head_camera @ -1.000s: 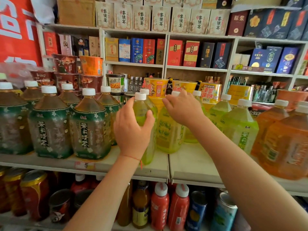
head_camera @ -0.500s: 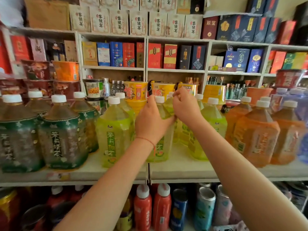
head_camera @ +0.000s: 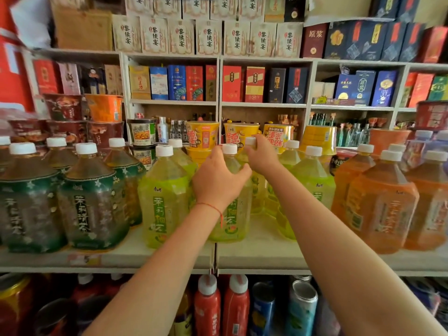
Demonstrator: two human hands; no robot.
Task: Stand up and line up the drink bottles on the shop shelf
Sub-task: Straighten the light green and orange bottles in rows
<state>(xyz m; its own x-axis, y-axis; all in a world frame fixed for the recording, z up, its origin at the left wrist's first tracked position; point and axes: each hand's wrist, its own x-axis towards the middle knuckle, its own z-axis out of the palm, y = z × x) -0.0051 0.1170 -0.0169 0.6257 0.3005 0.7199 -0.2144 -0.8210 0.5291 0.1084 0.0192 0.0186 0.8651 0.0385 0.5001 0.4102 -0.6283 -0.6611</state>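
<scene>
Big white-capped drink bottles stand upright in rows on the white shelf [head_camera: 261, 255]: dark green ones [head_camera: 92, 202] at left, yellow-green ones [head_camera: 164, 197] in the middle, orange ones [head_camera: 380, 204] at right. My left hand [head_camera: 218, 180] wraps the shoulder of a front yellow-green bottle [head_camera: 234, 219] near the shelf's seam. Behind it, my right hand [head_camera: 263, 156] grips the neck of another yellow-green bottle [head_camera: 251, 141]; only its cap and part of its body show.
Yellow noodle cups [head_camera: 202, 135] and red noodle bowls [head_camera: 65, 107] stand behind the bottles. Boxed goods [head_camera: 184, 82] fill the back wall shelves. Red bottles [head_camera: 208, 306] and cans [head_camera: 300, 309] sit on the shelf below. A bare stretch of shelf lies in front of my right forearm.
The view has swung back left a little. Both hands have stayed on the same two yellow-green bottles; the right hand now sits higher on the rear bottle's neck.
</scene>
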